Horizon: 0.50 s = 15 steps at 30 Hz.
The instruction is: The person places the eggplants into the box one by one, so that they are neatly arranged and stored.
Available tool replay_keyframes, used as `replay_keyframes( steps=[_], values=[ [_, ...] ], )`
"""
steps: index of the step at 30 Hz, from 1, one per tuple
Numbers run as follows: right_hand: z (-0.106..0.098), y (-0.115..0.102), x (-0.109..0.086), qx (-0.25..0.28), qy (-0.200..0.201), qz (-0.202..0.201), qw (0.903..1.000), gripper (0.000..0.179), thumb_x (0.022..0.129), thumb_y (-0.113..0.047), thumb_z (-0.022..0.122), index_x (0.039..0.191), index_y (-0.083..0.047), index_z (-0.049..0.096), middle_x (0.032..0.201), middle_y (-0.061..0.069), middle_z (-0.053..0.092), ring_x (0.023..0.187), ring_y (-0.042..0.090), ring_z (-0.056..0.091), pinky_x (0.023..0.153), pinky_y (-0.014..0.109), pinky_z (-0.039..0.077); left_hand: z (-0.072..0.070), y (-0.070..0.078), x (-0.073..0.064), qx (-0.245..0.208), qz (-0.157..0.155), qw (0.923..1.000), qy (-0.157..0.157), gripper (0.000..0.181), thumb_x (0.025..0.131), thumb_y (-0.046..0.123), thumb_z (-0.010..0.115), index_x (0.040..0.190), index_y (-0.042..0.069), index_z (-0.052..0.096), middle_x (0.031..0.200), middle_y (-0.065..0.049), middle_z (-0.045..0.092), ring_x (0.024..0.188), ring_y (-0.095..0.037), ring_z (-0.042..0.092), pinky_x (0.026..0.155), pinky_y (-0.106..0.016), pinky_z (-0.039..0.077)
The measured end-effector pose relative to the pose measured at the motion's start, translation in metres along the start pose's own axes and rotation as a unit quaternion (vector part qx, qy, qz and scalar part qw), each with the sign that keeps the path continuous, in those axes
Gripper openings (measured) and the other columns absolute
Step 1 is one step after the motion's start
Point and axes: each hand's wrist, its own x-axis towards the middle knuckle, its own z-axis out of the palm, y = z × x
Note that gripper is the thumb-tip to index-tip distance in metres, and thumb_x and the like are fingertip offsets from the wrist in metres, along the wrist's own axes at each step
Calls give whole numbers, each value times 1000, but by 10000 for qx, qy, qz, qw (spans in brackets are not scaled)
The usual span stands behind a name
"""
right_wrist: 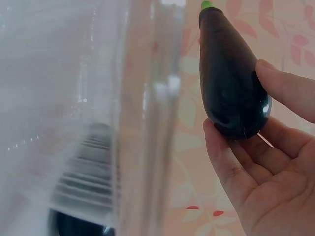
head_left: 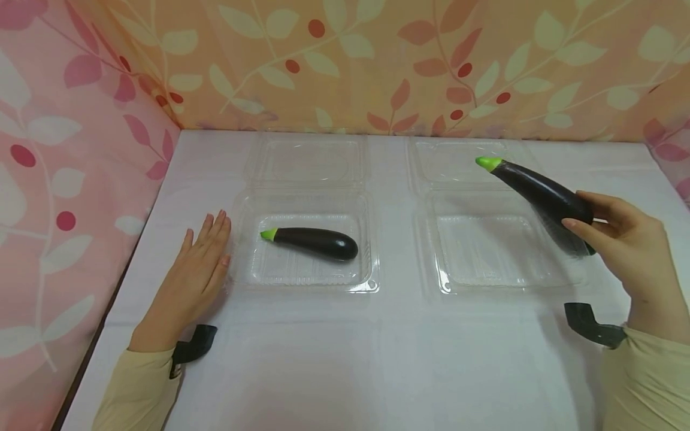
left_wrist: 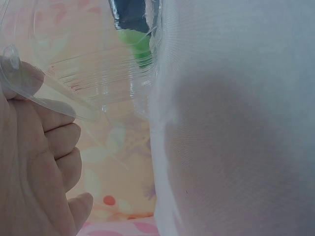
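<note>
My right hand (head_left: 631, 239) pinches the fat end of a dark purple eggplant (head_left: 544, 187) between thumb and fingers, its green tip pointing to the far left. The eggplant is held up over an open clear plastic box (head_left: 485, 254). A second dark shape (head_left: 563, 236) shows below it, partly veiled by the ribbed plastic. In a matching clear box (head_left: 366, 284) on the left lies another eggplant (head_left: 317, 243), green end to the left. Just beside that box's left edge is my left hand (head_left: 196, 263), fingers straight; in the left wrist view the rim (left_wrist: 54, 105) overlaps the fingers.
Both boxes stand on a white cloth (head_left: 334, 359) with their lids, the left lid (head_left: 309, 158) and the right lid (head_left: 453, 161), folded back at the far side. Leaf-patterned fabric (head_left: 345, 66) rises behind and at the left. Black wrist mounts (head_left: 196, 344) sit at both sleeves.
</note>
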Motion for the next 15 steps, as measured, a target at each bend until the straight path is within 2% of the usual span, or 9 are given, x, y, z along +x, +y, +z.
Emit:
replay_keyframes(
  steps=[5, 15],
  values=[
    [5, -3, -2, 174, -38, -175, 9997, 49, 82, 4, 69, 128, -10, 60, 93, -30, 58, 74, -15, 58, 69, 1, 40, 0, 0, 0, 21, -12, 10000, -3, 55, 101, 21, 38, 146, -5, 24, 152, -20, 22, 143, -30, 12, 112, -53, 6],
    [12, -10, -3, -56, -165, -370, 9992, 48, 81, 3, 70, 126, -12, 62, 92, -32, 57, 76, -16, 56, 66, 1, 39, 0, 0, 1, 39, -39, 10000, -26, 55, 101, 22, 37, 147, -5, 23, 152, -20, 22, 143, -30, 12, 112, -53, 6]
  ],
)
